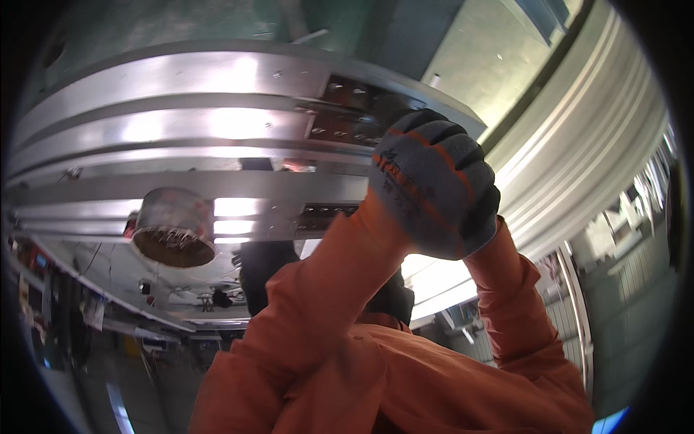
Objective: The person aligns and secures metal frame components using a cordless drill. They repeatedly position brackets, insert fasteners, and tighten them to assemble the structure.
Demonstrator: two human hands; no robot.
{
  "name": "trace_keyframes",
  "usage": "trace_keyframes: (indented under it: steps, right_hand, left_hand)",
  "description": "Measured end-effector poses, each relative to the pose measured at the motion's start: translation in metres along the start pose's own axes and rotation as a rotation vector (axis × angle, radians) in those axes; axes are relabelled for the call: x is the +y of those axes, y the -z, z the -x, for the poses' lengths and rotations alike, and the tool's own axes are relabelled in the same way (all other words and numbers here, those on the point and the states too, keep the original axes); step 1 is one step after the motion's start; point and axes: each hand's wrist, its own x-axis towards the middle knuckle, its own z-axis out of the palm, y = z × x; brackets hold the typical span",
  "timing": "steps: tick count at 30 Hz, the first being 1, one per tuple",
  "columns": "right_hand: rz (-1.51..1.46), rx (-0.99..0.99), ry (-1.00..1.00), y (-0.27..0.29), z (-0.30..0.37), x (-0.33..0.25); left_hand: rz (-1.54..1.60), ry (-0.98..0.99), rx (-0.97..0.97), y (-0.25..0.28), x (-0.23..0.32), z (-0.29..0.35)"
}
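Grey-gloved, my clenched left hand hides my right hand; what either grasps, I can't tell. Slipping, it could strike the metal rails at left.

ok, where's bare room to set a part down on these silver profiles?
Likely the left stretch of the far profile, bordered by the green surface beyond and dark screwed plates rightward. Crowded: those plates, beside the gloved hands, and around the round metal tin.
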Motion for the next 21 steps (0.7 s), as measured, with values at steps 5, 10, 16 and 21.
trace_keyframes:
  steps: [5,10,16,21]
  right_hand:
    - [0.431,-0.059,0.178,-0.019,-0.011,-0.007]
    - [0.431,0.099,0.258,-0.025,-0.022,-0.007]
    - [0.736,0.072,-0.174,-0.032,-0.013,-0.070]
    - [0.464,0.172,-0.099,-0.044,0.032,-0.068]
  left_hand:
    - [0.046,-0.087,0.030,0.012,-0.001,0.007]
    - [0.147,-0.205,0.033,0.011,-0.001,0.003]
    - [0.146,0.005,0.205,0.047,0.001,0.116]
    - [-0.063,0.340,-0.103,0.120,-0.027,0.312]
